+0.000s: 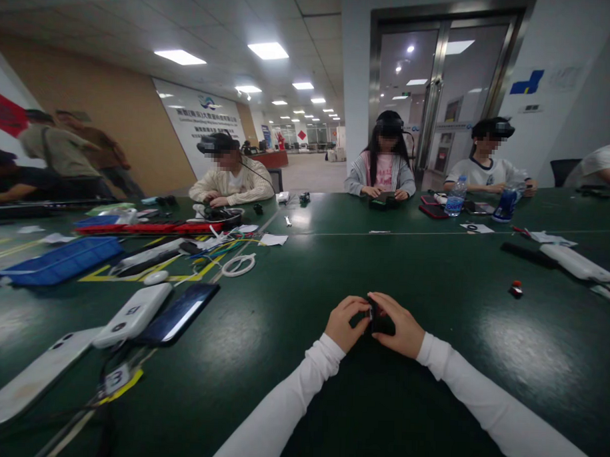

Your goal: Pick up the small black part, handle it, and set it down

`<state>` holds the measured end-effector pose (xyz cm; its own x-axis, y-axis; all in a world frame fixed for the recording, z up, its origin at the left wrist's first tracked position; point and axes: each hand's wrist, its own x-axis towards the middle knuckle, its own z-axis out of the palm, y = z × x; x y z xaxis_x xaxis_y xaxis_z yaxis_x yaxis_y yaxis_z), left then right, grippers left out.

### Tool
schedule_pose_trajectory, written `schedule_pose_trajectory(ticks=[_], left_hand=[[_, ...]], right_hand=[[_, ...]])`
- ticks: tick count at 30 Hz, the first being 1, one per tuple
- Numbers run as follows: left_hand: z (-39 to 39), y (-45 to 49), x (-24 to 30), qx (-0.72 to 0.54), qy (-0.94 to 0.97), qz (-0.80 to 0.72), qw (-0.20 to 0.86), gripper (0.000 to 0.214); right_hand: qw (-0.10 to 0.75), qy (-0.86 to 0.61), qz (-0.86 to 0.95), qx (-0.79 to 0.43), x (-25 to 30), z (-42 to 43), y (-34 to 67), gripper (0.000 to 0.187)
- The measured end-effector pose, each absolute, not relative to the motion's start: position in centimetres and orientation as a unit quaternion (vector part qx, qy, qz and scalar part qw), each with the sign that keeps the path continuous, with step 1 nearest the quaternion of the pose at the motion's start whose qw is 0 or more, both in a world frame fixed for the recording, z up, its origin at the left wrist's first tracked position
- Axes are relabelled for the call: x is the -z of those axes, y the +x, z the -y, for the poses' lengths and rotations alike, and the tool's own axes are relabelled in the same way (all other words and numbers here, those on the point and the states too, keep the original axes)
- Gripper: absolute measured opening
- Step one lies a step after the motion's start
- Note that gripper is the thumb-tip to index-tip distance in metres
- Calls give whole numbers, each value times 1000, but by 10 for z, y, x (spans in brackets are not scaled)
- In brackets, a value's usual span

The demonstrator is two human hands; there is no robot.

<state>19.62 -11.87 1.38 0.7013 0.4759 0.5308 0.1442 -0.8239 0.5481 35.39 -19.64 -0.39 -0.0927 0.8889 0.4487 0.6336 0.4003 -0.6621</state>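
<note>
Both my hands meet over the green table, pinching a small dark, flat object (pixel 371 316) between them. It stands roughly on edge, and a thin pale strip shows on its left side; its exact kind is too dark to make out. My left hand (pixel 348 321) closes finger and thumb on its left side. My right hand (pixel 398 325) curves round the other side, fingertips at the top and thumb below. White sleeves cover both forearms.
Left on the green table (pixel 292 308) lie a phone (pixel 182 314), a white power bank (pixel 134 314), cables and a blue tray (pixel 64 260). A small red-and-black item (pixel 516 289) lies to the right. Bottles (pixel 456 197) and several people wearing headsets are across the table.
</note>
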Motion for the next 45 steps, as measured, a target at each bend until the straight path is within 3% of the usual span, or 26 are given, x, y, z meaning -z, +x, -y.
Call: schedule_pose_trajectory(ticks=[12,21,45], left_hand=[[117,199,-3,-248,927,-212,187,16],[120,198,-8,-224,932,-222,178,19],[121,196,-13,-253,917,-216,221,16]], right_hand=[[332,-553,732,-221,9,193,359,84],[367,-515,714,-301,7,190,368,86],[355,-526,701,-326,7,190,368,83]])
